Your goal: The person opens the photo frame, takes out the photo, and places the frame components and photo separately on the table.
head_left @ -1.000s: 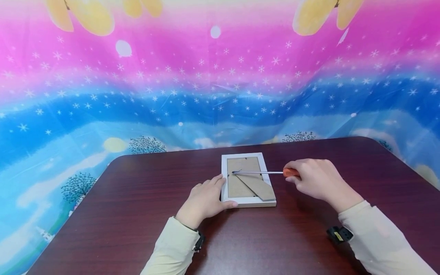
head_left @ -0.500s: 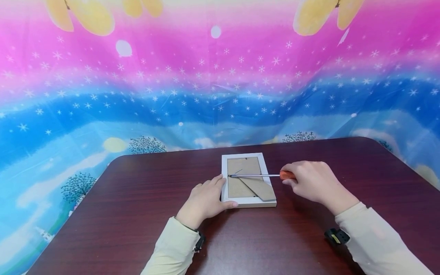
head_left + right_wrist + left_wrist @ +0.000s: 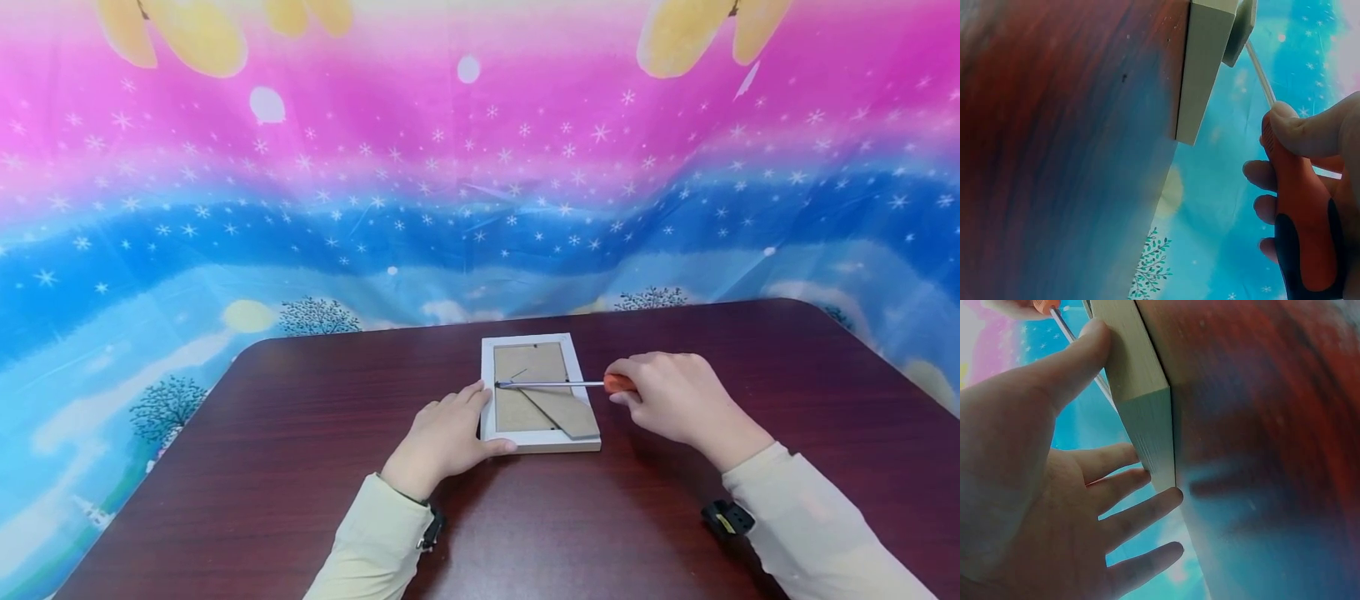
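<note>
Your right hand (image 3: 671,398), in the head view, grips the handle of a flat-lying screwdriver (image 3: 588,384), its shaft crossing the back of a white picture frame (image 3: 540,439). That frame lies face down on the dark red-brown table (image 3: 337,400), between your two hands. The tip is at the left edge of the tan backing board (image 3: 531,360), and the easel stand (image 3: 567,415) slants toward the near right corner. Your left hand (image 3: 442,437) rests against the frame's left side, thumb at the near edge. Behind the table hangs a snowflake-printed backdrop (image 3: 480,225).

From your left wrist, you see those fingers extended and spread, some fingertips meeting the frame's side, the thumb laid on its near edge.

From your right wrist, your thumb presses the orange-and-black handle with fingers curled behind; the tip is hidden there.
</note>
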The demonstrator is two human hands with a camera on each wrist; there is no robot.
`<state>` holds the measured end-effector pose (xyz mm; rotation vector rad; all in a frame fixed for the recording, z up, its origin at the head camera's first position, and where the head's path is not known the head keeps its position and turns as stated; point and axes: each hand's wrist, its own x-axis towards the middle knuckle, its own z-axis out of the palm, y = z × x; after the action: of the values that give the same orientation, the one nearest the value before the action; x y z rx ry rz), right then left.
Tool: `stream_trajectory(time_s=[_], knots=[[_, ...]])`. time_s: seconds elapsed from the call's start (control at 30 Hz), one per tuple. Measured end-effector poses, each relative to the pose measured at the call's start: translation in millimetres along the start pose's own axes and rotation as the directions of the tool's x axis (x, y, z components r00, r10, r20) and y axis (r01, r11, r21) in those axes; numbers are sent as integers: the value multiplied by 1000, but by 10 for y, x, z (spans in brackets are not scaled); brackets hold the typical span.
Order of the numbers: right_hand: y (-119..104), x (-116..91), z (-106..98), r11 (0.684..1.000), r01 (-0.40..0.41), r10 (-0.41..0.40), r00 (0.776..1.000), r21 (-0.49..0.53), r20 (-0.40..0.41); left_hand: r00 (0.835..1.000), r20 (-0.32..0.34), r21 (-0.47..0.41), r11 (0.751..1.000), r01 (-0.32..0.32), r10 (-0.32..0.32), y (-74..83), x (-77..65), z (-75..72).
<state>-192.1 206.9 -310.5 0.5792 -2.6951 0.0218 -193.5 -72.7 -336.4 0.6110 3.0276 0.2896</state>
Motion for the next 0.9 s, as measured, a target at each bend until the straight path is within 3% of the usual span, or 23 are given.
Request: stream_trajectory(time_s=[0.27,0.5,0.9], knots=[[-49,22,-52,998,41,-45,996,-52,-79,1000,-4,-22,1000,-11,11,-7,-14,-14],[-73,160,-126,988,96,-113,984,-124,-137,1000,7,-40,999,-2,2,-18,-13,-11],[-219,461,-399,944,243,-267,960,-223,-83,1000,-4,-92,996,-17,16,-73,-5,-14]])
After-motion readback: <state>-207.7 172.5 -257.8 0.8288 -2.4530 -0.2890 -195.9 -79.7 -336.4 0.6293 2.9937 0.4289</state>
